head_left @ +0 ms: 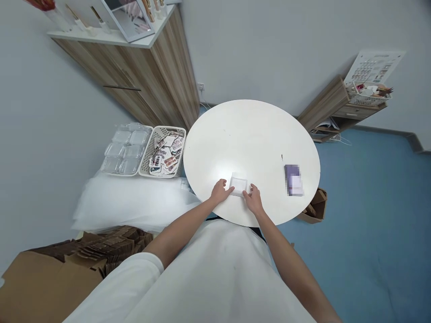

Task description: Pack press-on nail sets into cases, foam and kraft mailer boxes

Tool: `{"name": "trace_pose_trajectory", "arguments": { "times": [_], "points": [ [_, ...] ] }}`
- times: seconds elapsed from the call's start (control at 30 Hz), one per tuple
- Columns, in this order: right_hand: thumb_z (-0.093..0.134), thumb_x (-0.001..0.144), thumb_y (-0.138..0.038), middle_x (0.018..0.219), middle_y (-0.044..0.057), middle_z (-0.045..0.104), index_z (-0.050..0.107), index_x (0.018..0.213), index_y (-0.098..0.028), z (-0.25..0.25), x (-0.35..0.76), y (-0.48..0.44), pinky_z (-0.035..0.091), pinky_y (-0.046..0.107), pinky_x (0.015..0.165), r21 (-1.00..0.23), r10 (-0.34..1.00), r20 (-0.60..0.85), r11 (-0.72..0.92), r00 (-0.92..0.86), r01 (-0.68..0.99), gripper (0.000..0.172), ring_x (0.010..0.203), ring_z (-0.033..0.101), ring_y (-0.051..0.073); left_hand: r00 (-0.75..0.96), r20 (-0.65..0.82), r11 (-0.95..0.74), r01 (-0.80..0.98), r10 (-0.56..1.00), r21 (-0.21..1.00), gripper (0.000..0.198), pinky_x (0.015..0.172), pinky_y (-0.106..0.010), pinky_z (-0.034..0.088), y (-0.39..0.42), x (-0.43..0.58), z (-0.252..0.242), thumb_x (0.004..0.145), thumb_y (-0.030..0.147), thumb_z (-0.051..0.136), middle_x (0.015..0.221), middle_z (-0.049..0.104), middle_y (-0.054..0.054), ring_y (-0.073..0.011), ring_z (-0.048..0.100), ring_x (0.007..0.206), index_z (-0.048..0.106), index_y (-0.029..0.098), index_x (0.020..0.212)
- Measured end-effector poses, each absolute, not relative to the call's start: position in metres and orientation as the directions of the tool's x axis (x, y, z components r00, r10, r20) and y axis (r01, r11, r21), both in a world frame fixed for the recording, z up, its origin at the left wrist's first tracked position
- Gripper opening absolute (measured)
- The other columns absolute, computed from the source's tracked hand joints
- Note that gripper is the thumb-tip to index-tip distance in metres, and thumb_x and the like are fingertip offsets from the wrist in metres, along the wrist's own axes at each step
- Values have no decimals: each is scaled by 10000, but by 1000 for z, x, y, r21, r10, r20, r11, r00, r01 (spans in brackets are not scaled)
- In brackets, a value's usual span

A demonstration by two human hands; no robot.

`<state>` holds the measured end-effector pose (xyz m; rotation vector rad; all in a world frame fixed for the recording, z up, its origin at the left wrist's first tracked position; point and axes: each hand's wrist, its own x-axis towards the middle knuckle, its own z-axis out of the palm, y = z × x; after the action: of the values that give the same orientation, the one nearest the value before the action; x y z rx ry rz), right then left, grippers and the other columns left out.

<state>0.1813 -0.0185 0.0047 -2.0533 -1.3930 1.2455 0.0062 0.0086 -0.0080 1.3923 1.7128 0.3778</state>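
Observation:
A small clear, whitish plastic case [239, 185] lies on the white oval table [249, 130] near its front edge, between my two hands. My left hand [220, 191] is at its left side, thumb stretched to the near left corner, with the other fingers bent and apart from the case. On the opposite side, my right hand [253, 199] has its thumb at the near right corner and its fingers raised away from it. Neither hand is wrapped around the case. Whether the case is empty is too faint to tell.
A pixelated purple item [293, 179] lies on the table's right. Left of the table stand a basket of nail-tip cards [167, 152], a basket of clear cases [124, 150], white translucent sheets [131, 202] and a large carton [50, 287]. A small carton [316, 211] sits lower right.

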Motion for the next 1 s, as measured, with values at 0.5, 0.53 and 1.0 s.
{"name": "trace_pose_trajectory", "arguments": {
  "times": [0.5,0.53,1.0],
  "points": [
    [512,714,-463,1286,65,405,444,1227,-259,9,171,-1,410,364,907,-741,795,-600,-510,-89,437,557,1149,419,251,-35,-469,436,433,883,789,496,790,-315,459,-14,12,-6,735,402,567,1100,532,-85,-182,549,899,474,194,1176],
    [515,712,-455,1292,67,401,439,1231,-255,9,167,2,408,363,913,-751,795,-596,-501,-113,431,562,1156,414,249,-72,-466,450,423,882,786,497,794,-315,458,-14,10,-7,734,393,569,1107,529,-86,-182,546,908,471,193,1178],
    [556,694,-370,1370,51,349,365,1291,-247,7,31,71,372,376,975,-848,758,-523,-417,-390,328,639,1210,391,225,-342,-314,465,642,885,610,541,995,-441,272,19,-89,-2,732,368,560,1349,294,-128,-299,247,1261,411,188,1220]
  ]
}}
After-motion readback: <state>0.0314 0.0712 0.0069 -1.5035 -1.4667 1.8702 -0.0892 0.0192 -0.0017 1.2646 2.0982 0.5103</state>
